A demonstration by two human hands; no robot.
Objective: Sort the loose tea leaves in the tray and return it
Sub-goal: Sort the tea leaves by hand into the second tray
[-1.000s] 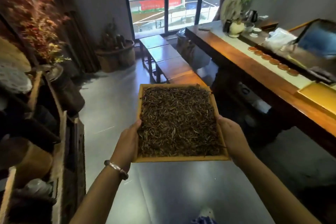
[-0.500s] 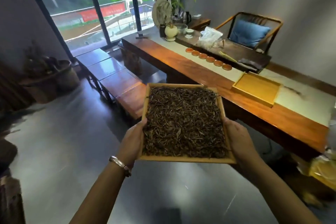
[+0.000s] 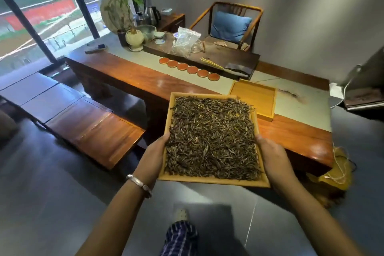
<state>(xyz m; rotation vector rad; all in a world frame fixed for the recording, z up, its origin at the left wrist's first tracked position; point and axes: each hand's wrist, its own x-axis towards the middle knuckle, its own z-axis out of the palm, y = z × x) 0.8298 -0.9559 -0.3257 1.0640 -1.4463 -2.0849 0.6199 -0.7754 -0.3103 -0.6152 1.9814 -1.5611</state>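
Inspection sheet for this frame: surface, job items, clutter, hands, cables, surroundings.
Surface: long wooden table with a pale runner.
Job's things: tray full of tea leaves, carried in the air short of the table; empty tray lies on the runner.
Clutter: six orange coasters in a row, plastic bag, kettle, potted plant.
Hands: left hand and right hand grip the tray's sides.
Cables: white cord at the right end.
Surroundings: chair with blue cushion, benches, window.
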